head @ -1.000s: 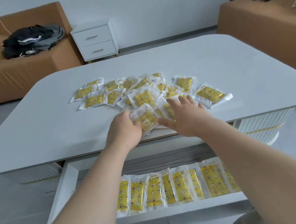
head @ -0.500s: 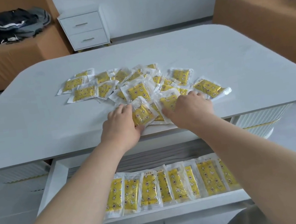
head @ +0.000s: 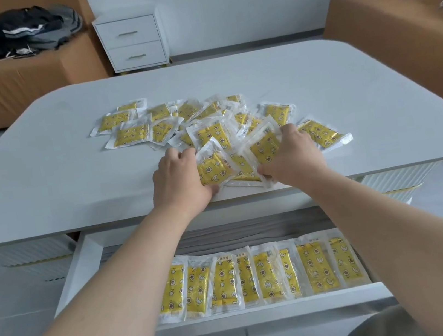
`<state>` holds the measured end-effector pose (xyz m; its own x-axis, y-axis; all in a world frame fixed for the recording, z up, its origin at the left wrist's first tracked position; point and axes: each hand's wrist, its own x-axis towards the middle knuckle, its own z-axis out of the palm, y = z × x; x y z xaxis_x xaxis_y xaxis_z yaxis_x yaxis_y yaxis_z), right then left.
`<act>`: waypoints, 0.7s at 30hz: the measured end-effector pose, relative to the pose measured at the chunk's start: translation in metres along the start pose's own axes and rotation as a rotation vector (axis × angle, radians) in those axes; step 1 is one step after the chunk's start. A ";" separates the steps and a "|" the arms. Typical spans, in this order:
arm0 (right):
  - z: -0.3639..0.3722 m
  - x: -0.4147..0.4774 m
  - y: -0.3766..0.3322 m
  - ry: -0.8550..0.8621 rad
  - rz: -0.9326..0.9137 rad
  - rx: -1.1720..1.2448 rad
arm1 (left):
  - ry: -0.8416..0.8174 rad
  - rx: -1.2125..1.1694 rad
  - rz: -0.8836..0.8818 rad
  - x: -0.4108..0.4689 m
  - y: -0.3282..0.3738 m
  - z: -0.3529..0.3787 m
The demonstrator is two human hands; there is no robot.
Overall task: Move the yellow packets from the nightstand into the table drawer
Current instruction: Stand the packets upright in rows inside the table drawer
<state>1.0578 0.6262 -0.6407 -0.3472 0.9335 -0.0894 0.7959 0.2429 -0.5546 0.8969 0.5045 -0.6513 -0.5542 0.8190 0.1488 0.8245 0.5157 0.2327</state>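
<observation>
Two packets are grasped at the near edge of the table [head: 72,175]. The first packet [head: 212,169] is gripped by the left hand [head: 179,182], with fingers curled over its far edge and the thumb at its near one. The second packet [head: 265,148] is pinched by the right hand [head: 293,157] between thumb and fingers. Both packets are tilted up off the surface, though others are overlapped beneath them.

A second ago the right hand was spread flat over the heap and the left was only touching a packet. Since then both hands have been closed and the two packets raised, so a fresh pair is judged to be picked and ready to be carried down.

Beyond the hands, the loose pile [head: 165,124] is spread across the middle of the table, with many packets overlapping. Directly below the table edge the drawer [head: 264,309] is pulled open, and a row of packets [head: 259,274] is laid side by side along its front, with grey drawer floor showing behind it. The nightstand [head: 132,41] is seen well behind, by the wall. With so many packets left on the table, much of the task is judged to remain.
</observation>
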 end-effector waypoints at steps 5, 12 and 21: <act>-0.005 0.001 0.008 -0.023 0.057 0.333 | 0.009 -0.091 -0.040 -0.003 0.000 -0.002; -0.009 -0.003 0.012 -0.110 0.142 0.690 | 0.000 -0.417 -0.169 -0.006 0.001 -0.011; -0.010 -0.026 0.013 -0.320 0.028 0.617 | -0.261 -0.840 -0.426 -0.023 -0.017 -0.022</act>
<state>1.0819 0.6078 -0.6376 -0.5356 0.7905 -0.2971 0.4117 -0.0627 -0.9091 0.8932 0.4709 -0.6380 -0.6611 0.6878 -0.2999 0.1555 0.5166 0.8420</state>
